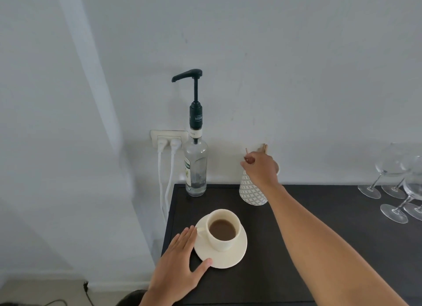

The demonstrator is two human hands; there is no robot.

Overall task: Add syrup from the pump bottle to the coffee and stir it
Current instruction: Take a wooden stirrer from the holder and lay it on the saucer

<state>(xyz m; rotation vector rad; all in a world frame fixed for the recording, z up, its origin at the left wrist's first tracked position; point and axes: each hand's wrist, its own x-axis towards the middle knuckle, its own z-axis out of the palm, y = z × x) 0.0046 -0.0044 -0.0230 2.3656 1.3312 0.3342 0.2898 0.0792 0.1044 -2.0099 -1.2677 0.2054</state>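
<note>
**Right fingers at the stirrer holder, left hand flat by the saucer**

Right hand [260, 168] raised over the patterned holder [252, 191], fingers [247, 160] curled and pinched around a thin wooden stirrer [247, 150] at the holder's mouth. More stirrer tips [265, 147] just behind the knuckles. Exact closure of the pinch not clear, partly hidden by the back of the hand.

Left hand [180, 257] flat and spread on the dark bench [308, 248], holding nothing. Thumb tip touching the near rim of the cream saucer [228, 259], fingertips just beside the handle of the cup.

Cup [225, 230] upright on the saucer, filled with brown coffee [222, 229], immediately right of the left fingers and well below the right hand.

Pump bottle [196, 168] upright at the back-left corner of the bench, left of the right fingers, beyond the cup. Black pump head [187, 75] up, spout turned left. Little clear liquid at the bottom.

Two white plugs in a wall socket [169, 137] left of the bottle. Wine glasses [397, 184] far right.
</note>
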